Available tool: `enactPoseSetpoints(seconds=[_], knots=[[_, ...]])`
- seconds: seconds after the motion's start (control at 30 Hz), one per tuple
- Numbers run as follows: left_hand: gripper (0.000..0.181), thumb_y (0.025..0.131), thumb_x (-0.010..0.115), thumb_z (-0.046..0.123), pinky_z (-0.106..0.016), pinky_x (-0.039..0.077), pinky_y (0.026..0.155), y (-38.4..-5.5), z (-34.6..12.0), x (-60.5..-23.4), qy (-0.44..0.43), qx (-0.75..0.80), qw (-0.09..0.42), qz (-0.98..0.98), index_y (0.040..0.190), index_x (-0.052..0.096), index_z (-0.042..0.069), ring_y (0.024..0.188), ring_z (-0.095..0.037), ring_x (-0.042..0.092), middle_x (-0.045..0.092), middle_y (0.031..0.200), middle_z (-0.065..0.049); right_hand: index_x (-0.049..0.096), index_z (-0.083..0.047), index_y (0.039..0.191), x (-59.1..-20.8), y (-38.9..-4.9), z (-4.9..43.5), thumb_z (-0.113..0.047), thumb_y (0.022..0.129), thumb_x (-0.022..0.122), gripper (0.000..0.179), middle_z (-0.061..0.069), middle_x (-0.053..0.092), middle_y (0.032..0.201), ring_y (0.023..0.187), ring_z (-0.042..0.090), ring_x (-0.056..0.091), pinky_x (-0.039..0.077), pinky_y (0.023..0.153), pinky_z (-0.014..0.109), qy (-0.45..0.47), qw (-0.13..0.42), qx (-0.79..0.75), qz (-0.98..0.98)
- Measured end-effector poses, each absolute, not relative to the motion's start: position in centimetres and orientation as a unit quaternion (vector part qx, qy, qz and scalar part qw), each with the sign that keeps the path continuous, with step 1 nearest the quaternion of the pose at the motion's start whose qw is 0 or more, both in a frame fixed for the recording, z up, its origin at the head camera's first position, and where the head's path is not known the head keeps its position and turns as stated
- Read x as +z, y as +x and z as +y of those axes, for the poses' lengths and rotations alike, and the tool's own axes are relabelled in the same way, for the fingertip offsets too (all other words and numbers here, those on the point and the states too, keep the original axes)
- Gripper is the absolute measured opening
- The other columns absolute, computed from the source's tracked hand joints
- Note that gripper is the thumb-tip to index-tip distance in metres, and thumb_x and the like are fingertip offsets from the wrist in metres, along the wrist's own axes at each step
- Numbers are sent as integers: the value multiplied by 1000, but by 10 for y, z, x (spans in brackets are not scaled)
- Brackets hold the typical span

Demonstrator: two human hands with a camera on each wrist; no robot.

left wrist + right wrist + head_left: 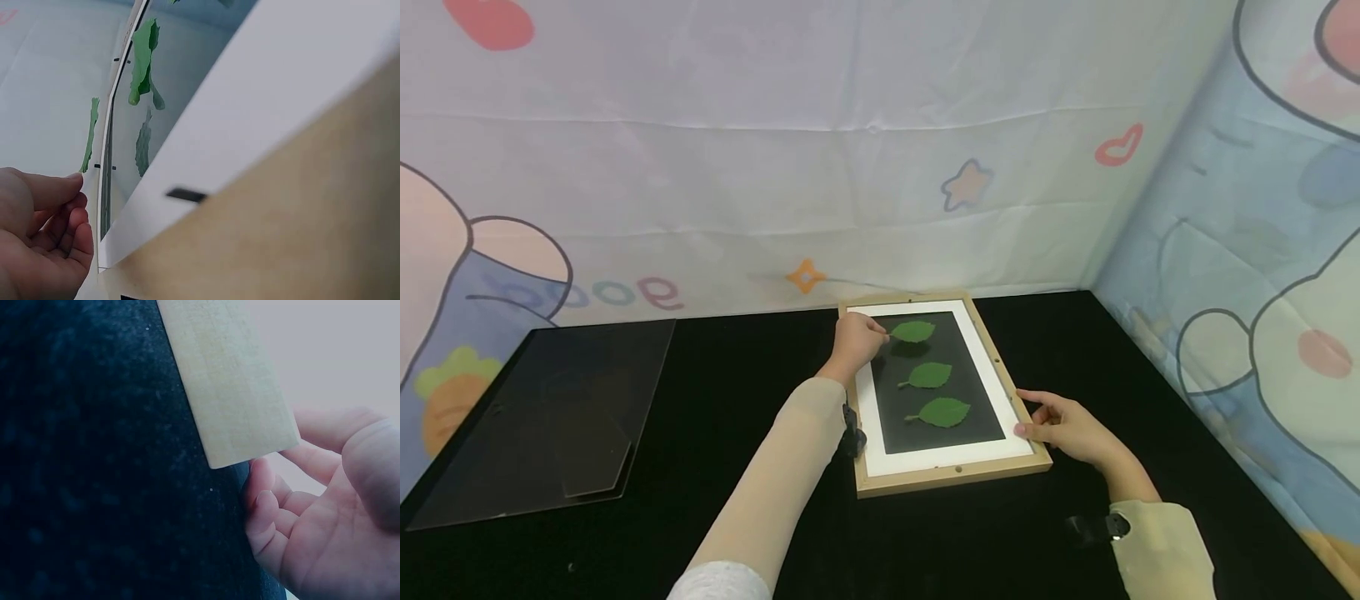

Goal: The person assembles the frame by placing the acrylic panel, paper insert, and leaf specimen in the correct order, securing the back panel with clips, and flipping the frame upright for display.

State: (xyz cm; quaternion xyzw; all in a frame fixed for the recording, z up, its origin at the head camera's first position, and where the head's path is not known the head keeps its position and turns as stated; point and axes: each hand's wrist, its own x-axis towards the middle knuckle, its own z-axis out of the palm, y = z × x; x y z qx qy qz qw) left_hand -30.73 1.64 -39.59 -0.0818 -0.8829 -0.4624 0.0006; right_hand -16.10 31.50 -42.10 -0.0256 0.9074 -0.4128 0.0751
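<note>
A light wooden picture frame [953, 477] with a white mat [867, 417] and a dark panel lies on the black table. My left hand [856, 343] pinches a green leaf [914, 332] by its stem over the panel's upper part. In the left wrist view this leaf [90, 134] appears edge-on, raised above the glossy panel, which reflects it. Below it on the panel are a second leaf [929, 375] and a third leaf [943, 412], stems leftward. My right hand [1067, 429] grips the frame's right side near the lower corner, thumb on top and fingers curled by the edge.
At the left lies a large dark see-through sheet [557, 392], with a smaller glossy piece [597, 467] at its lower right. Printed fabric [880, 167] hangs behind the black table [730, 400] and along its right side.
</note>
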Motion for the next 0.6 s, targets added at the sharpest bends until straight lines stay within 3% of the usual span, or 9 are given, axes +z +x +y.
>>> enactPoseSetpoints(seconds=[0.3,0.6], knots=[[12,86,69,5,-32,53,71,-310,15,-397,-69,-446,-14,-892,93,75,-2,99,-29,63,70,104,-15,44,1,141,-423,-163,316,-26,86,72,67,10,57,87,72,20,50,45,61,31,-27,74,-410,909],[10,85,70,4,-35,55,75,-312,17,-397,-70,-420,-14,-905,90,76,-2,99,-30,64,72,100,-15,44,2,141,-422,-163,315,-24,86,72,67,10,57,86,72,20,50,45,60,30,-29,74,-417,906]])
